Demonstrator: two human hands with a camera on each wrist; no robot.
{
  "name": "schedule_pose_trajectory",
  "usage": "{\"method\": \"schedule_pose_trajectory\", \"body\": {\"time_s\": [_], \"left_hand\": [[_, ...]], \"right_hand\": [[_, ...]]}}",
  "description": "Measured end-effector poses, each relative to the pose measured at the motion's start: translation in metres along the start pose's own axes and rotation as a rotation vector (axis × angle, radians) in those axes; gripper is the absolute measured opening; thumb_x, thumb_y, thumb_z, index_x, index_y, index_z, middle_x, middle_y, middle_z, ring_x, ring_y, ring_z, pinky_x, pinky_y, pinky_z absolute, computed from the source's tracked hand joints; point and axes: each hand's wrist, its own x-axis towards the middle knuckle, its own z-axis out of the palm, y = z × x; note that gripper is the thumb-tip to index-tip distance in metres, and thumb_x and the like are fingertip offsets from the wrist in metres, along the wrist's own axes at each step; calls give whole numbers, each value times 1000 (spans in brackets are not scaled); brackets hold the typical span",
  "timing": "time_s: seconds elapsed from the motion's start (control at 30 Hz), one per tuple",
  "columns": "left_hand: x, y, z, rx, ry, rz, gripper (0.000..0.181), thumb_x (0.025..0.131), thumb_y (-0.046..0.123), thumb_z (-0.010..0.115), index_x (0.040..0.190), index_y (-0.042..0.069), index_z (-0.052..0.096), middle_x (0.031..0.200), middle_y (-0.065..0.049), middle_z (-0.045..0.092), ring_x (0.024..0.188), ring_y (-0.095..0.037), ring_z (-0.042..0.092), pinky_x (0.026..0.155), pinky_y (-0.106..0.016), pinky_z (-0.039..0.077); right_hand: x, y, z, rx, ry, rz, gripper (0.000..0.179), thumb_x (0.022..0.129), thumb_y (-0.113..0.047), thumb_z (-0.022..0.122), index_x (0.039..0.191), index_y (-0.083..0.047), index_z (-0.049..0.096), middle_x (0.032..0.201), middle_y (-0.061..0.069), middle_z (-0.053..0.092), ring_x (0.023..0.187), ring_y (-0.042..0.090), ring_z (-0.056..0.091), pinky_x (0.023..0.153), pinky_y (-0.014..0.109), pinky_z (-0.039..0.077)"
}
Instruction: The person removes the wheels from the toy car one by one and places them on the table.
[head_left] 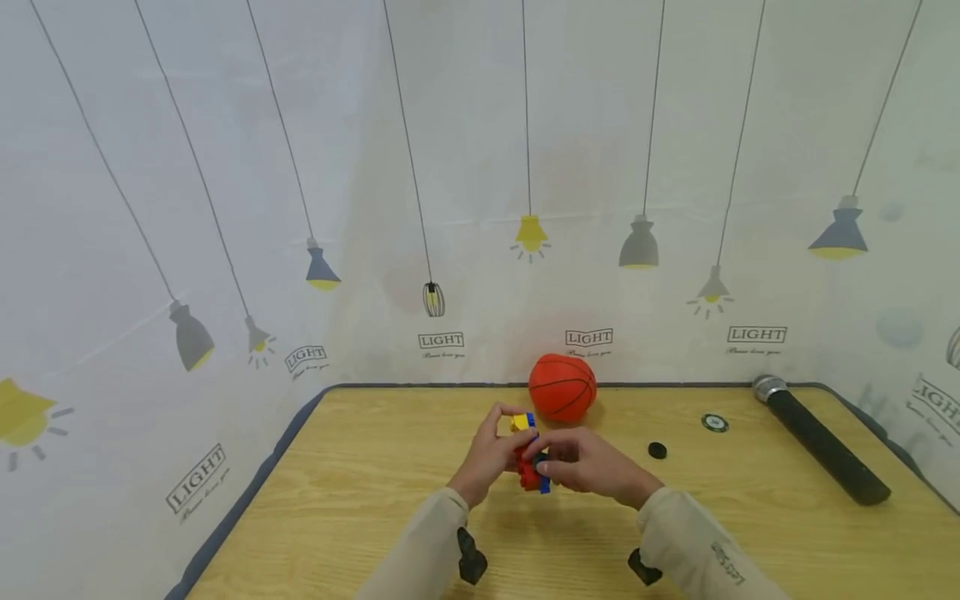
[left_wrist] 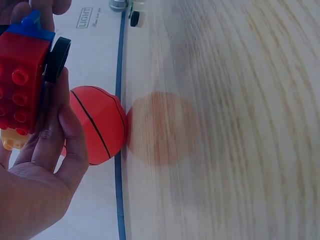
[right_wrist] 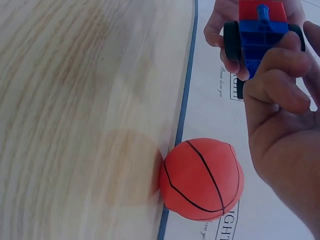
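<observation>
Both hands are on a toy block car, raised above the table. Red, yellow and blue bricks make up its body, on a blue base with black wheels. My left hand grips the body from the left side. From the right, the curled fingers and thumb of my right hand pinch the car at a wheel. In the left wrist view, a black wheel stands beside the red brick. The right wrist view shows the blue underside, partly covered by fingers.
A red toy basketball sits at the table's back edge, behind the hands. To the right lie a small black round piece, a poker chip and a black microphone. A printed fabric wall surrounds the wooden table.
</observation>
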Motion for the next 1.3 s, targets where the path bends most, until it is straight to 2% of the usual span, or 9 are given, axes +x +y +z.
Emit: {"method": "schedule_pose_trajectory", "body": {"time_s": [0.2, 0.33, 0.5, 0.63, 0.83, 1.07, 1.3], "left_hand": [[-2, 5, 1, 10, -14, 2, 42, 99, 33, 62, 133, 14, 46, 104, -7, 74, 75, -13, 71, 77, -31, 60], [-3, 7, 2, 4, -27, 1, 46, 99, 33, 62, 136, 11, 45, 105, -7, 73, 76, -12, 70, 76, -30, 60], [-4, 7, 2, 0, -31, -1, 40, 99, 32, 62, 132, 14, 47, 105, -6, 71, 75, -13, 68, 74, -30, 59], [-5, 5, 1, 0, -42, -8, 36, 100, 29, 61, 130, 14, 48, 104, -5, 69, 74, -14, 67, 73, -29, 59], [-6, 6, 0, 4, -66, 6, 36, 101, 27, 60, 131, 13, 46, 106, -11, 75, 79, -14, 71, 75, -30, 60], [-7, 6, 0, 25, -82, 4, 33, 102, 25, 59, 131, 15, 47, 99, -8, 75, 77, -13, 70, 72, -29, 59], [-8, 5, 0, 27, -97, 1, 34, 101, 26, 61, 131, 18, 48, 97, -8, 75, 76, -13, 70, 71, -29, 59]], "right_hand": [[2, 1, 4, 62, 6, 34, 25, 101, -23, 61, 120, -9, 66, 78, 1, 57, 52, 12, 40, 48, 20, 36], [2, 3, 4, 55, 10, 22, 25, 100, -25, 61, 119, -9, 67, 72, 0, 53, 52, 12, 41, 47, 21, 36], [2, 3, 4, 31, 10, -12, 24, 100, -25, 63, 117, -9, 68, 70, -2, 52, 56, 12, 44, 51, 22, 39], [2, 4, 6, 18, 0, -30, 23, 98, -23, 65, 116, -10, 69, 73, -2, 57, 60, 12, 48, 55, 23, 44], [2, 5, 8, -22, 8, -57, 21, 97, -23, 67, 114, -11, 70, 79, 1, 64, 65, 12, 54, 60, 25, 50], [2, 2, 11, -26, 18, -95, 20, 95, -18, 69, 110, -4, 68, 83, 3, 68, 69, 13, 60, 66, 31, 55], [-1, -2, 15, -14, 38, -82, 20, 93, -15, 72, 106, -2, 68, 90, 9, 72, 68, 13, 60, 63, 28, 54]]}}
